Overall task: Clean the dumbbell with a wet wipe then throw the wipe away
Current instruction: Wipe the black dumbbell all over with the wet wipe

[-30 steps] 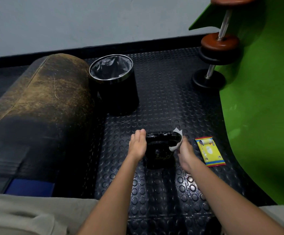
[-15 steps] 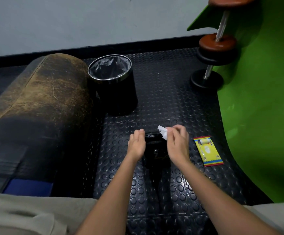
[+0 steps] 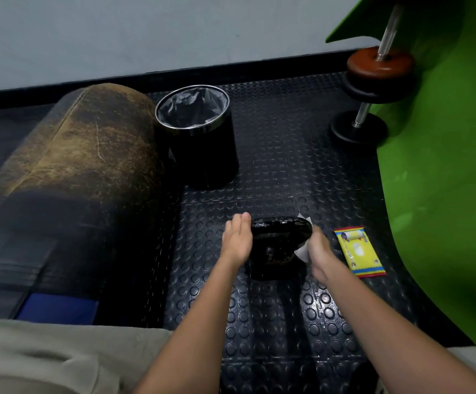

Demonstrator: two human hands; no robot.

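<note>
A black dumbbell (image 3: 279,245) stands on end on the studded black rubber floor mat (image 3: 282,172), near the middle of the mat and between the person's two hands. Its glossy top plate faces up.

The left hand (image 3: 237,239) lies flat against the left side of the top plate, fingers straight and together, steadying it. The right hand (image 3: 317,251) presses a white wet wipe (image 3: 302,251) against the right side of the plate; its fingers are curled round the wipe, and a corner of the wipe peeks out above the plate's right edge.

Just to the right of the right hand, a yellow pack of wipes (image 3: 359,251) lies flat on the mat, close to the mat's right edge where the green surface (image 3: 444,180) begins.

Toward the far side of the mat, a black waste bin (image 3: 199,140) with a metal rim and a dark liner stands upright, its mouth open. A worn, brown-and-black padded roll (image 3: 69,172) lies along the mat's left edge, touching or nearly touching the bin.

At the far right corner, a long dumbbell bar with brown and black plates (image 3: 378,78) leans against the green surface.
</note>
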